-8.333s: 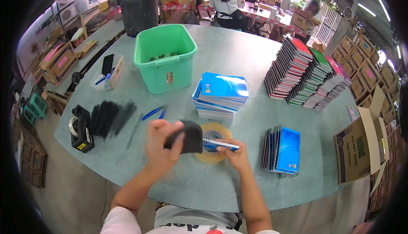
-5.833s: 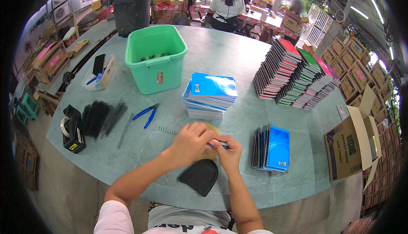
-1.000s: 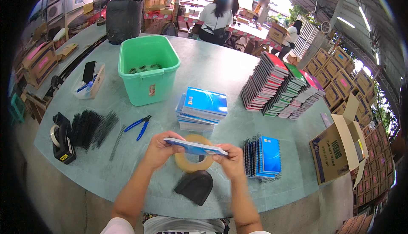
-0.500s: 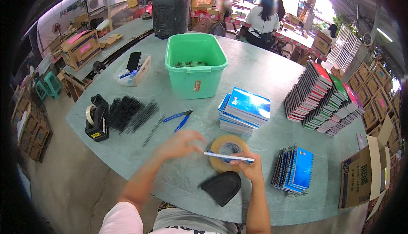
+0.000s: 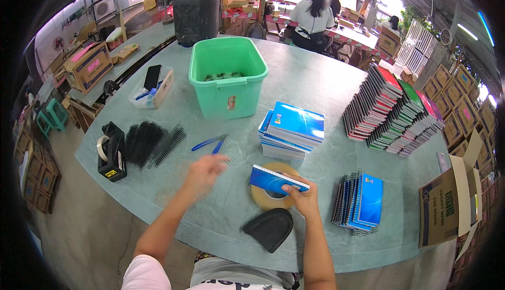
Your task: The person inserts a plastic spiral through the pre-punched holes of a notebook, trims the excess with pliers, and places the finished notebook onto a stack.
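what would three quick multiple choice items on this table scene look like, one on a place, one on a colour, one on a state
1. Where does the tape dispenger stand? No: where does the black tape dispenser stand?
A. at the table's left edge
B. inside the bin
C. on the stacked notebooks

2. What colour is the plastic bin?
A. red
B. green
C. yellow

3. What is the right hand doing?
A. resting flat on the table
B. gripping the pliers
C. holding a blue notebook

Answers:
1 A: the black tape dispenser sits by the table edge, left of the black spiral coils.
2 B: the plastic bin is green.
3 C: the right hand grips a blue notebook over the tape roll; the left hand is empty, near the blue-handled pliers.
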Motion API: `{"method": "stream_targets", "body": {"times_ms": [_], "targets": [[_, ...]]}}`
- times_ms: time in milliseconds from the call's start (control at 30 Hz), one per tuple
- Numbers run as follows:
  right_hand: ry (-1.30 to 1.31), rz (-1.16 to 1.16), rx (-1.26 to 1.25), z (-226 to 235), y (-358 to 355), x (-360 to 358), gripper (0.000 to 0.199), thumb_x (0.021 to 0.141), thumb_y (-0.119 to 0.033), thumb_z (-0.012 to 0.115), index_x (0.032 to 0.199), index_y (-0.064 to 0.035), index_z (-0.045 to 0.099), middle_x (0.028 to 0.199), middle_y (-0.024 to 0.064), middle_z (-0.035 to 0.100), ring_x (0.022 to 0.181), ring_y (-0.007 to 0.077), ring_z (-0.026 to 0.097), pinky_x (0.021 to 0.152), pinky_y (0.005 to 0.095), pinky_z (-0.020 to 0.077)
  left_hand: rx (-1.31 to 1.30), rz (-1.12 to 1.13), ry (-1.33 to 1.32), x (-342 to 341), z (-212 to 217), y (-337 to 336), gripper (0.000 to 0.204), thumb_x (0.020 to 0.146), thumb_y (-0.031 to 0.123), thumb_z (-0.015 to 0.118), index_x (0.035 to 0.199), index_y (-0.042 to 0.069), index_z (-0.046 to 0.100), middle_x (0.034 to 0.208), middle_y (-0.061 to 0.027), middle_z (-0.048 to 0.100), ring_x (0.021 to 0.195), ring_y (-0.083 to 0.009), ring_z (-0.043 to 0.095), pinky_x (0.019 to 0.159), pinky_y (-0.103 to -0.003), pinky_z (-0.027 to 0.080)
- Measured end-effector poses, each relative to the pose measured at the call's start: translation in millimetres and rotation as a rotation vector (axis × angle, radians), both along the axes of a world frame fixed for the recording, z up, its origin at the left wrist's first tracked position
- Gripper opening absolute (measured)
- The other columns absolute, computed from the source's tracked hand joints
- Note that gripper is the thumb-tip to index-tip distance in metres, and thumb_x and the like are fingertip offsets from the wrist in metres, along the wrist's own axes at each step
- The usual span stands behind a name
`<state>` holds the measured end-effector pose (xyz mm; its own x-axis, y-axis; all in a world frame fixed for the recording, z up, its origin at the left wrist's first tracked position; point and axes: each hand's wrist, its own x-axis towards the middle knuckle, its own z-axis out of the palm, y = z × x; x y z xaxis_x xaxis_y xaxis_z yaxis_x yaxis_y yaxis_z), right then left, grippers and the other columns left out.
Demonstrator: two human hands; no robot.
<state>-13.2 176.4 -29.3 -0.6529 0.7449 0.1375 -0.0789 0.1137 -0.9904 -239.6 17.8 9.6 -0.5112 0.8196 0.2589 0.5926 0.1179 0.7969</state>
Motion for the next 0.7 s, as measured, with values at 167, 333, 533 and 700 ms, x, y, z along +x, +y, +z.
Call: {"method": "stream_targets", "body": {"times_ms": [167,333,533,700], "targets": [[-0.032,0.021,-0.04,-0.1,-0.4,5.3,0.03,0.074,-0.004,0.072,0.103,0.0021,0.066,0.097,0.0102,0.067,0.085,0.0133,0.061,0.078,0.0254,0.049,0.062,-0.155,0.07,35.2,6.4,5.6,0.019,0.089,0.018,0.057,0.096,0.001,0.061,0.085,-0.0123,0.062,0.073,-0.0221,0.06,0.066,-0.031,0.047],[-0.018,0.044,0.002,0.5,-0.4,6.9,0.027,0.074,-0.004,0.072,0.1,0.0011,0.067,0.093,0.0085,0.068,0.082,0.0121,0.062,0.076,0.0248,0.0495,0.055,-0.181,0.024,40.0,9.0,10.0,0.025,0.09,0.025,0.056,0.088,0.001,0.061,0.081,-0.015,0.06,0.071,-0.0272,0.058,0.063,-0.035,0.045],[0.041,0.11,0.013,2.9,-1.0,6.0,0.022,0.075,-0.002,0.071,0.097,0.0002,0.068,0.094,0.0093,0.069,0.084,0.0125,0.062,0.078,0.0248,0.0482,-0.014,-0.115,0.018,39.1,10.2,14.5,0.029,0.091,0.029,0.054,0.087,0.001,0.06,0.07,-0.0115,0.058,0.063,-0.021,0.057,0.057,-0.033,0.044],[0.032,0.098,0.016,0.9,-0.5,5.8,0.02,0.075,-0.001,0.07,0.095,0.0002,0.068,0.095,0.0093,0.069,0.085,0.0131,0.062,0.077,0.0243,0.0483,-0.329,-0.349,-0.077,9.4,20.5,15.3,0.027,0.089,0.028,0.056,0.09,0.001,0.058,0.086,-0.0165,0.059,0.077,-0.0285,0.059,0.065,-0.037,0.045]]}}
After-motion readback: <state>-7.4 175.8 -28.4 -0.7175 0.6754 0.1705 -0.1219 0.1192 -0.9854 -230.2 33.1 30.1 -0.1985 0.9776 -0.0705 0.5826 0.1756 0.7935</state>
